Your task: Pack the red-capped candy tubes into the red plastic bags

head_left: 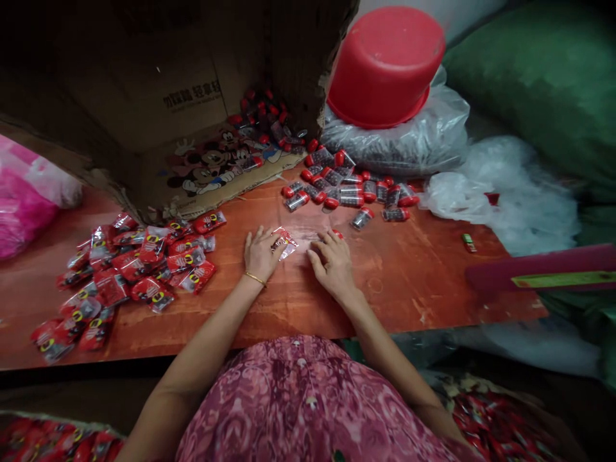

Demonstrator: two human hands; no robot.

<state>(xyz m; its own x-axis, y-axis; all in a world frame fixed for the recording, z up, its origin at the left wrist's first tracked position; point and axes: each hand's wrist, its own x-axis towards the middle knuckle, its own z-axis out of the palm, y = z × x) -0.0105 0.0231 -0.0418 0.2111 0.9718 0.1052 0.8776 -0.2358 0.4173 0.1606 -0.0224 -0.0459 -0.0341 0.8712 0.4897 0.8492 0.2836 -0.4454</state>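
Observation:
My left hand [260, 253] rests on the red-brown table [409, 276] with its fingers pinched on a small clear plastic packet [285, 244] printed in red. My right hand [332, 260] lies just right of it, fingers curled down onto a stack of clear bags [312, 228], with a red-capped vial [337, 234] at its fingertips. Whether the right hand holds anything I cannot make out. Several loose red-capped vials [346, 189] lie beyond the hands. A heap of filled red packets [139, 263] lies to the left.
A tipped cardboard box [192, 96] with cartoon print spills vials at the back. A red basin [385, 64] sits upside down on a clear plastic sack [414, 141]. Crumpled clear plastic [510, 192], a green sack [539, 77] and a pink bag [24, 205] surround the table.

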